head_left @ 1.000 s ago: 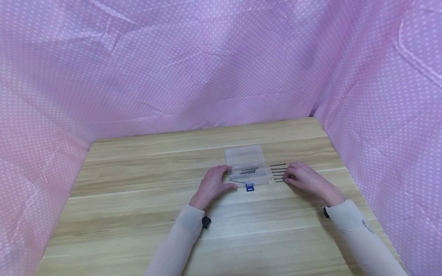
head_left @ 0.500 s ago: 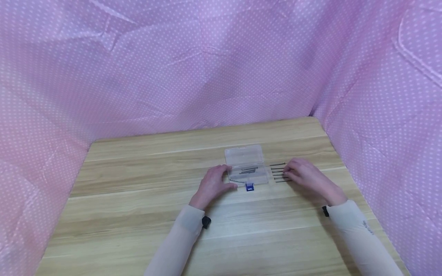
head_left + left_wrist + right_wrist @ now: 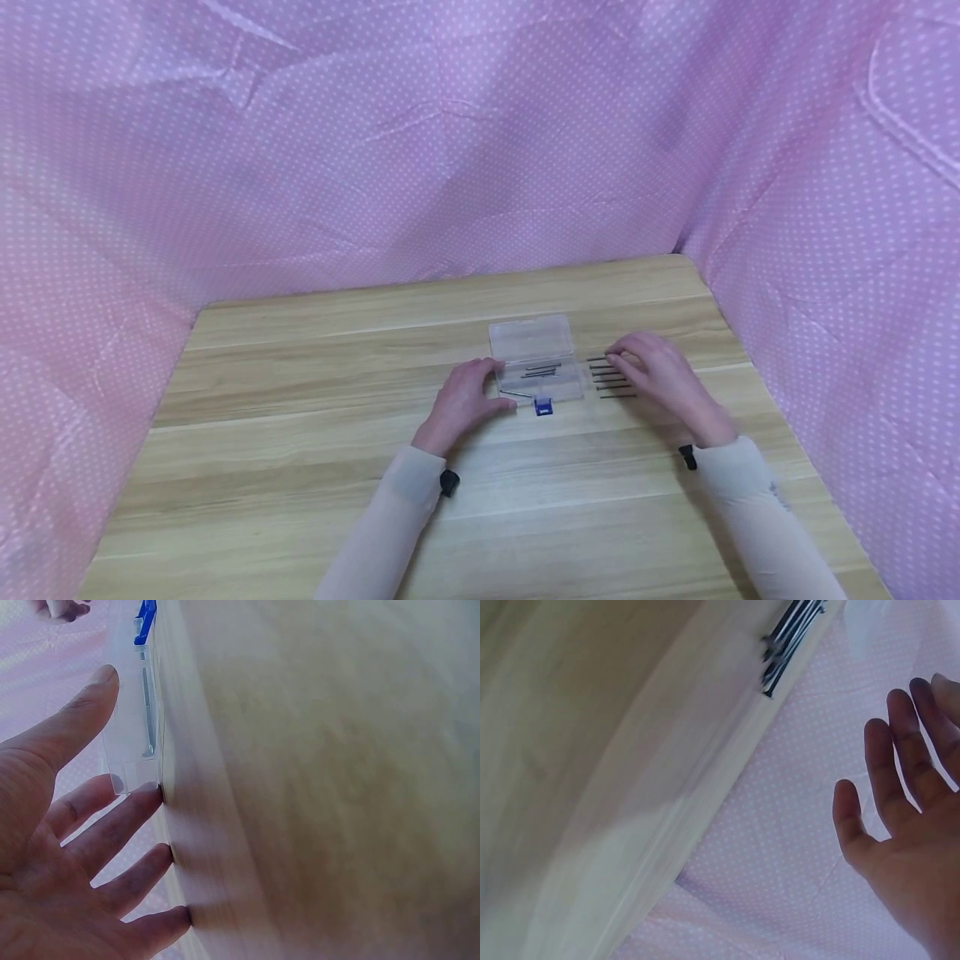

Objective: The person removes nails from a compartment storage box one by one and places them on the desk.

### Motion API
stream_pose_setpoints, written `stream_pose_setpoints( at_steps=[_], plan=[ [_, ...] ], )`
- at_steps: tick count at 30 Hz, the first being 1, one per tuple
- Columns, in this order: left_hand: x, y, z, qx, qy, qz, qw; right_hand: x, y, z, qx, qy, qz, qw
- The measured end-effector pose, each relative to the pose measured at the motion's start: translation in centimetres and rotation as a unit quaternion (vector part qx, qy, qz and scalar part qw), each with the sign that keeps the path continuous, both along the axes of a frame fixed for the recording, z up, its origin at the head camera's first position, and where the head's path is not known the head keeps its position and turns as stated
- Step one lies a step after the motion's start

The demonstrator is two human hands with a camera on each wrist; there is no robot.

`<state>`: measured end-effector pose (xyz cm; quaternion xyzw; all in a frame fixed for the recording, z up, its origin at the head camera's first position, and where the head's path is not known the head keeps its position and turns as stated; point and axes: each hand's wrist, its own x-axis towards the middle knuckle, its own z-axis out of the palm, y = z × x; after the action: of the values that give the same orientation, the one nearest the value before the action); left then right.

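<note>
A clear plastic box [image 3: 566, 387] with its lid [image 3: 531, 337] folded back lies on the table. Several nails [image 3: 538, 373] sit inside it, and one more nail [image 3: 516, 394] lies along its front left. My left hand [image 3: 463, 396] holds the box's left end, thumb at the front wall and index finger at the back corner. To the right of the box, several long dark nails [image 3: 617, 397] form a row, roughly parallel. My right hand [image 3: 660, 373] hovers at the far end of that row, fingers nearly straight; nothing shows in it in the right wrist view.
A blue latch [image 3: 543, 407] hangs at the box's front. The wooden table [image 3: 300, 467] ends at pink dotted cloth [image 3: 420, 167] behind and at both sides. Each wrist wears a small black camera mount [image 3: 447, 482].
My right hand has moved from the near end of the nail row to its far end, uncovering the nearer nails. The left hand and the box have stayed still.
</note>
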<state>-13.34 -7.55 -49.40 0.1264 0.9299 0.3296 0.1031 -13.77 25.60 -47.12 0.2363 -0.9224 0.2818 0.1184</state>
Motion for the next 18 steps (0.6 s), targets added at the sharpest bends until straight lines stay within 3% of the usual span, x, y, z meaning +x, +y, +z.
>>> stream_pose_setpoints(
  at_steps=[10,18],
  plan=[
    [0.1,0.0,0.0,0.000,0.000,0.004,1.0000,0.0,-1.6,-0.1,-0.040,0.023,0.010,0.9989],
    [0.1,0.0,-0.1,-0.001,-0.003,0.005,1.0000,-0.2,-2.9,-0.5,-0.017,0.039,0.037,0.9984]
  ],
)
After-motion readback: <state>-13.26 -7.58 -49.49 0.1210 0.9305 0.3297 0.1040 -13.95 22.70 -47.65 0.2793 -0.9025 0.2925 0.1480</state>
